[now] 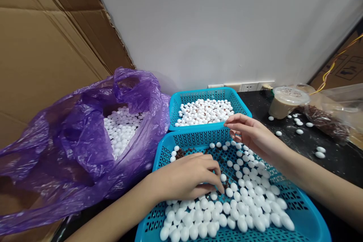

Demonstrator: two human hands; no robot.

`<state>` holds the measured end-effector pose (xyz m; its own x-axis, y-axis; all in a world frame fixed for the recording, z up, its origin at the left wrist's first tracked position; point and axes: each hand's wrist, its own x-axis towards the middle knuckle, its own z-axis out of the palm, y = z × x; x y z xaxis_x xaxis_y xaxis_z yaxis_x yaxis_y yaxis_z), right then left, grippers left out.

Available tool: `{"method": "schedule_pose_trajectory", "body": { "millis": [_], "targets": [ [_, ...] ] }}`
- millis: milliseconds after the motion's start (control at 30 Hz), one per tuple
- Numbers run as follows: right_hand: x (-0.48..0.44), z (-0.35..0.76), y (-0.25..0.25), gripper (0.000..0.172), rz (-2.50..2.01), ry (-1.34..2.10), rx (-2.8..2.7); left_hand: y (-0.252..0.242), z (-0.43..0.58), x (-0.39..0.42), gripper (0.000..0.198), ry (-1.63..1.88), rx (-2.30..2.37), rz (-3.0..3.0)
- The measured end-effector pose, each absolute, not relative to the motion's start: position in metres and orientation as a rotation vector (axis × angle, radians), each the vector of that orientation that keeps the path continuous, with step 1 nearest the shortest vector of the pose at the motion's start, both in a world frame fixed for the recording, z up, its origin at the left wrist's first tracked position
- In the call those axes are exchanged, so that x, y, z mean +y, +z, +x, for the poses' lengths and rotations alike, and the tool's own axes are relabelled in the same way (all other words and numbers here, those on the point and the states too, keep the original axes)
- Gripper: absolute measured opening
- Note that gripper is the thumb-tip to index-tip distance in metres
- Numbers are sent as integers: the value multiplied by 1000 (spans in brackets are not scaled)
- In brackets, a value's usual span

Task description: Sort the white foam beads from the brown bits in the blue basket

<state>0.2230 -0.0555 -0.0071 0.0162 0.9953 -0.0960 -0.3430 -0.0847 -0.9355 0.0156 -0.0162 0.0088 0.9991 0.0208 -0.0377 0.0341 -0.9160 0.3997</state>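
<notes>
My left hand reaches down into the near blue plastic basket, fingers curled and tips close together among small white egg-shaped balls and dark brown shreds. Whatever its fingertips hold, if anything, is hidden. Over the far right rim of that basket hovers my right hand, its fingers bent and drawn together near the thumb. I cannot make out anything between them. White balls lie thickly along the basket's front and right, with fewer toward the back.
Behind stands a second blue basket of white balls mixed with brown bits. An open purple plastic bag at left holds more balls. To the right are a lidded cup, loose balls and a clear bag of brown shreds. Cardboard leans at left.
</notes>
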Motion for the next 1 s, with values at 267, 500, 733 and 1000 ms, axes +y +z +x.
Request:
{"method": "schedule_pose_trajectory", "body": {
  "millis": [267, 500, 733, 1000],
  "targets": [
    [-55, 222, -6, 11, -1015, 1399, -881, 5, 15, -16, 17, -30, 9, 2756],
    [-56, 221, -5, 13, -1016, 1407, -872, 1, 14, -16, 10, -80, 22, 2806],
    [-55, 222, -7, 12, -1014, 1421, -878, -5, 15, -16, 9, -42, -22, 2863],
    [-56, 220, -5, 13, -1010, 1437, -921, -3, 17, -20, 9, -96, -2, 2941]
  ]
}}
